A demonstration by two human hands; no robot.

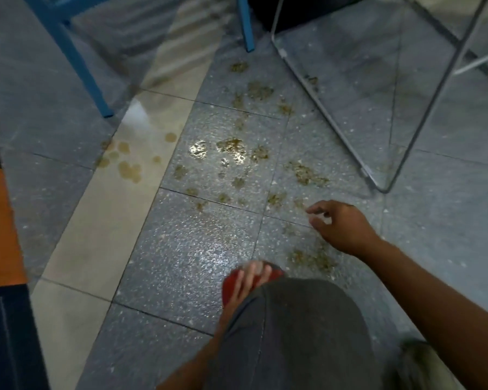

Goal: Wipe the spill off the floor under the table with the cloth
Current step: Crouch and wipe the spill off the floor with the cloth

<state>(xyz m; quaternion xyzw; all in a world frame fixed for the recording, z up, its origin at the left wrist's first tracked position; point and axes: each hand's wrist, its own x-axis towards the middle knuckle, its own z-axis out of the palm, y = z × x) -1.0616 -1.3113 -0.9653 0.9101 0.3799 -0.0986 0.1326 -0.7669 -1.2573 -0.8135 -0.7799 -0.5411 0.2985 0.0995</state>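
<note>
Our left hand (250,278) lies with its fingers stretched across the red cloth (229,288), right beside the knee of our grey shorts (293,333). The blur there keeps us from telling whether the hand clasps the cloth or only rests on it. Our right hand (344,229) hangs a little farther out above the floor (181,263), fingers loosely curled and grasping nothing. The floor is glossy grey speckled tile with dark joints, and a cream strip (96,235) runs diagonally across it on our left. An orange and navy surface (0,220) fills the left edge. The spill (231,147) is a scatter of yellow-brown blotches. One patch sits near our knee, more lie just past the right hand, and the thickest, with wet glints, is mid-floor. A few rounder drops sit on the cream strip. Beyond them stand blue legs (79,60) on the left and a thin metal frame (330,114) on the right, with some blotches lying between the two.
</note>
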